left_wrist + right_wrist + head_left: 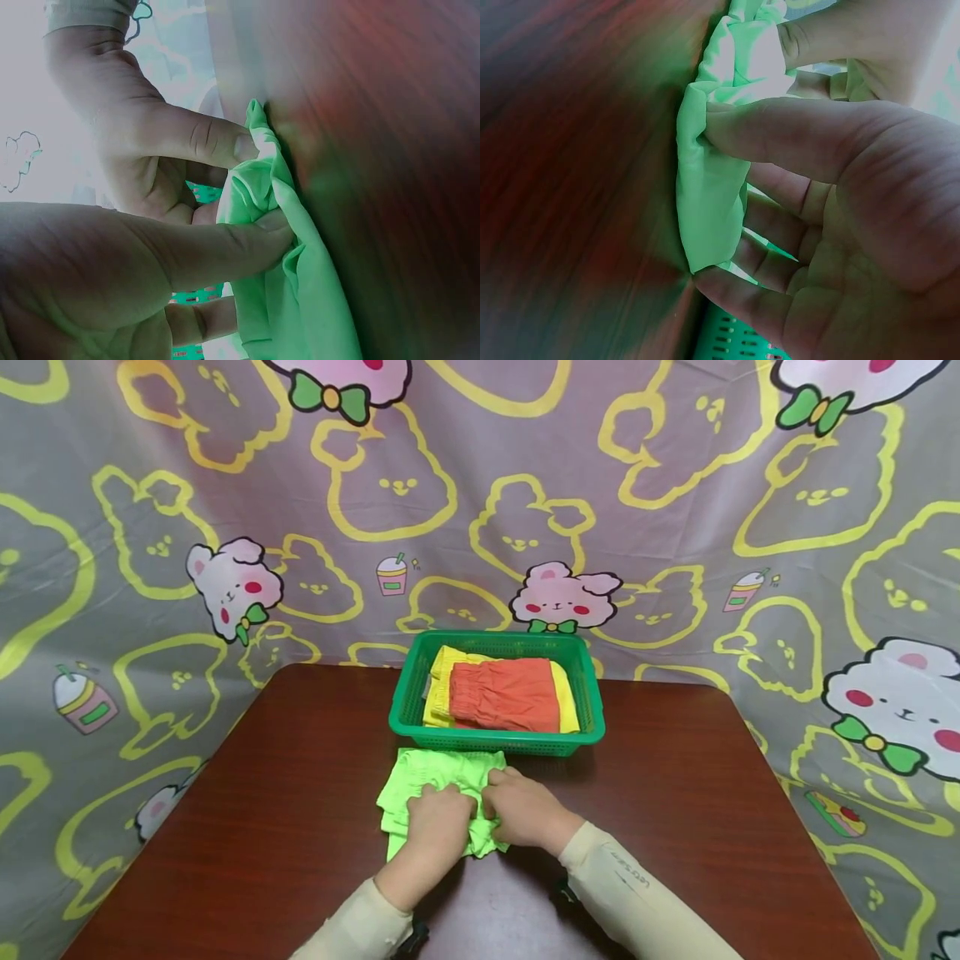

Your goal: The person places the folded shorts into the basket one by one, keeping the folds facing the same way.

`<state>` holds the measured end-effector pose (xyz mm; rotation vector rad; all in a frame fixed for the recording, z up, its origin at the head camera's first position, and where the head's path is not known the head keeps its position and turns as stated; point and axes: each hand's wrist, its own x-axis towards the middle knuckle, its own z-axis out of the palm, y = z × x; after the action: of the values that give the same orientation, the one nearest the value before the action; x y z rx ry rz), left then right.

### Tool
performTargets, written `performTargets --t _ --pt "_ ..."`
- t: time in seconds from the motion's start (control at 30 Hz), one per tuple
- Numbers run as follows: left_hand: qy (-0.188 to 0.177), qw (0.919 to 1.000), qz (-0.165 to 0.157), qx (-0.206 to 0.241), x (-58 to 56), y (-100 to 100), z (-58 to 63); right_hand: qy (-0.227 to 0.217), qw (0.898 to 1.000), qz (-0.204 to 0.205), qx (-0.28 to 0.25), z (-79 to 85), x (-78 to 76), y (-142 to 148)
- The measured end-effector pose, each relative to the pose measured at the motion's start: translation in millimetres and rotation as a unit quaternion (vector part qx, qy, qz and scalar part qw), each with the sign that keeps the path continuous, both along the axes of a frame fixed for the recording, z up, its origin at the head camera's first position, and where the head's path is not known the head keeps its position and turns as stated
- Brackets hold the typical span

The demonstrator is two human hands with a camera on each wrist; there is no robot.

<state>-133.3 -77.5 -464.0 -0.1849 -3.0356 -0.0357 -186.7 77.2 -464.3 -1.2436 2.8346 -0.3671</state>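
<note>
Bright green shorts (pixel 442 767) with a gathered waistband lie folded on the table in front of the basket. My left hand (pixel 437 827) is on their middle, and its thumb presses into the cloth in the left wrist view. Close beside it, my right hand (pixel 528 810) holds the right part of the shorts. In the right wrist view, the right thumb lies on the near side of the green cloth (pixel 712 187), with the fingers behind it. Both hands pinch the folded edge, which bunches into creases between the thumbs.
Just behind the shorts stands a green plastic basket (pixel 497 739). It holds a folded orange garment (pixel 510 693) on top of yellow clothing (pixel 439 693). The brown wooden table (pixel 675 793) extends to both sides. A patterned curtain (pixel 480 468) hangs behind.
</note>
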Motion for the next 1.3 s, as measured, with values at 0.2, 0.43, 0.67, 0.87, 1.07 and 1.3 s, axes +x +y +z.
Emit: performTargets --t 0.2,0.43,0.67,0.87,1.07,1.3 --pt "-0.018 0.9998 0.007 -0.007 -2.2 10 2.5 0.001 1.000 0.000 -0.005 -2.4 -1.0 9" --pt "-0.023 0.9997 0.008 -0.005 -5.0 21 4.5 0.001 1.000 -0.008 -0.007 -5.3 -4.3 20" --pt "-0.039 0.9991 0.012 -0.010 -7.8 35 7.3 0.004 1.000 -0.002 -0.021 -1.8 -3.7 33" --pt "-0.050 0.9986 0.010 -0.015 -11.0 47 8.2 0.008 1.000 -0.002 -0.021 -1.7 -4.1 44" --pt "-0.056 0.9982 0.014 -0.017 -14.1 58 8.5 0.012 1.000 -0.010 -0.011 -1.7 -4.8 54" --pt "-0.066 0.9975 -0.005 -0.022 -13.5 62 9.3 0.010 1.000 -0.006 -0.022 -3.0 -4.8 63"
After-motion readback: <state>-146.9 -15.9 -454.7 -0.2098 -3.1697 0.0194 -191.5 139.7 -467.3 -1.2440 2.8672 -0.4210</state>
